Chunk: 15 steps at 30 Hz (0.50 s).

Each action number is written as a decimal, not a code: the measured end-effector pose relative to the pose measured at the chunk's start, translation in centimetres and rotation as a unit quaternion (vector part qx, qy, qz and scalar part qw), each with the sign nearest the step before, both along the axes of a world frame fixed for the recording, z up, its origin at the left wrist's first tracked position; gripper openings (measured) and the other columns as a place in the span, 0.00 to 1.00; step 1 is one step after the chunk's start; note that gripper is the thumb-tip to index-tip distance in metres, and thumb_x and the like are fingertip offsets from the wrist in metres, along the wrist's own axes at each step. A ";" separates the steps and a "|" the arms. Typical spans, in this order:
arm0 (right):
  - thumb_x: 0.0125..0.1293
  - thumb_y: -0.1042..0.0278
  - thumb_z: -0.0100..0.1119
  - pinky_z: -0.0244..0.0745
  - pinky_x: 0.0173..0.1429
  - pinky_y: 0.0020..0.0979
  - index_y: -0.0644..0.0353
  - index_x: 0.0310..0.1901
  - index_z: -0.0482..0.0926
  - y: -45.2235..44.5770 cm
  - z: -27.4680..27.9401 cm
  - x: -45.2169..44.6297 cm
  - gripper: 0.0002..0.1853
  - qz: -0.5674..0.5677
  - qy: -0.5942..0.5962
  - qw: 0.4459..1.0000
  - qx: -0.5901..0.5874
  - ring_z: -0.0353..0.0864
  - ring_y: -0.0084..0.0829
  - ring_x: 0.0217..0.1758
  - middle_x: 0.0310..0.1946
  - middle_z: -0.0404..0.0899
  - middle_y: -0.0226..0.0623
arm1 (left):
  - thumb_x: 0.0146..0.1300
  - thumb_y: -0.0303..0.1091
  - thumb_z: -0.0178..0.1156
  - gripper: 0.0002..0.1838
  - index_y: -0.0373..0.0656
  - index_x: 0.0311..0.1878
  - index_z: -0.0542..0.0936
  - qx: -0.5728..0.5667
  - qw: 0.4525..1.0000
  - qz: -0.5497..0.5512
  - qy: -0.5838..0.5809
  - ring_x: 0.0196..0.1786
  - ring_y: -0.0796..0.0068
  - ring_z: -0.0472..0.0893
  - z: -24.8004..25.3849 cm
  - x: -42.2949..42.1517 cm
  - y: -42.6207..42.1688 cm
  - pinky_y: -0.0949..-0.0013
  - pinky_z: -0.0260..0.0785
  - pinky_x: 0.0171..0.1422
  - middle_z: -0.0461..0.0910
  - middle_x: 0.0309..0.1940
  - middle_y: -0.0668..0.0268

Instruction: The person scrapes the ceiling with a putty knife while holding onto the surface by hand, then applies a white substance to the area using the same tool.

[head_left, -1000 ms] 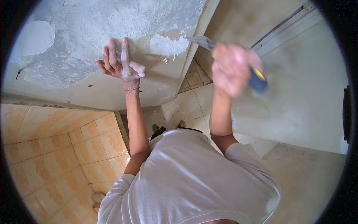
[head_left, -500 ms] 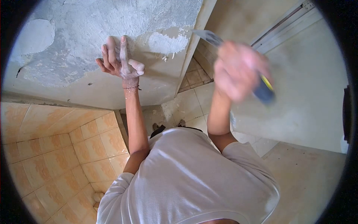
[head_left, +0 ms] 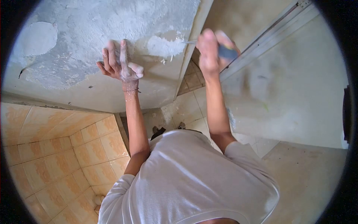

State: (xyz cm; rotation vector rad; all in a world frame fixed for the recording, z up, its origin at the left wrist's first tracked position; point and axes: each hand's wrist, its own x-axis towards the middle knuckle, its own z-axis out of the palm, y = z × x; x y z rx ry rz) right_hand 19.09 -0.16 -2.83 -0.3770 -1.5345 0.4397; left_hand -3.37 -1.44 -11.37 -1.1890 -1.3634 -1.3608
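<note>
My left hand (head_left: 121,66), coated in white dust, rests with fingers spread against the wall (head_left: 112,22). My right hand (head_left: 209,54) grips a putty knife (head_left: 227,53) by its dark handle. The thin blade points left, with its tip at the right end of a bare white patch (head_left: 164,45), close to the wall's edge. Whether the tip touches the surface I cannot tell. Some flakes hang just below that patch. Motion blurs the right hand and the tool.
Another pale patch (head_left: 41,37) shows at the wall's upper left. Orange-patterned tiles (head_left: 41,168) line a recess at lower left. A door frame rail (head_left: 261,35) and a pale panel (head_left: 291,100) stand to the right. Dust and debris mark the floor tiles (head_left: 182,108).
My right hand has swung left and up with the putty knife, bringing the blade tip to the white patch. My left hand has stayed against the wall.
</note>
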 end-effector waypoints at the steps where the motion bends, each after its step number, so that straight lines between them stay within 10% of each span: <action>1: 0.63 0.76 0.47 0.59 0.23 0.24 0.55 0.33 0.70 -2.9 1.2 -0.4 0.04 0.006 0.092 0.995 -0.031 0.58 0.21 0.19 0.20 0.65 0.24 | 0.64 0.73 0.12 0.47 0.60 0.56 0.81 0.006 1.000 0.005 -0.001 0.69 0.66 0.65 0.2 -0.1 0.3 0.54 0.37 0.80 0.74 0.63 0.66; 6: 0.66 0.69 0.47 0.54 0.23 0.22 0.50 0.30 0.71 -3.9 4.2 1.5 0.06 0.259 0.075 0.957 0.105 0.54 0.20 0.18 0.19 0.65 0.25 | 0.64 0.74 0.12 0.48 0.59 0.57 0.81 -0.012 1.000 -0.001 -0.002 0.69 0.65 0.65 0.1 0.1 -0.2 0.55 0.37 0.80 0.74 0.63 0.66; 8: 0.57 0.64 0.61 0.49 0.19 0.27 0.52 0.14 0.57 -0.4 0.6 0.5 0.23 -0.227 -0.056 0.964 0.125 0.54 0.22 0.12 0.10 0.56 0.24 | 0.64 0.74 0.12 0.48 0.59 0.57 0.80 -0.005 1.000 -0.006 0.005 0.69 0.65 0.65 0.2 0.0 -0.2 0.55 0.37 0.80 0.74 0.63 0.66; 9: 0.66 0.73 0.54 0.57 0.24 0.19 0.53 0.30 0.58 0.3 -0.3 0.1 0.14 -0.062 -0.016 0.998 0.010 0.55 0.19 0.21 0.25 0.61 0.23 | 0.64 0.74 0.12 0.48 0.59 0.57 0.80 0.002 1.000 -0.007 0.013 0.69 0.65 0.66 0.2 0.0 -0.2 0.55 0.37 0.80 0.74 0.63 0.66; 15: 0.59 0.72 0.60 0.62 0.18 0.23 0.61 0.20 0.66 -5.4 3.1 0.2 0.15 0.080 0.201 0.974 0.071 0.64 0.22 0.14 0.12 0.65 0.28 | 0.63 0.75 0.13 0.49 0.60 0.57 0.81 0.003 1.000 -0.014 -0.004 0.69 0.65 0.65 -0.1 0.0 0.1 0.54 0.36 0.80 0.73 0.63 0.66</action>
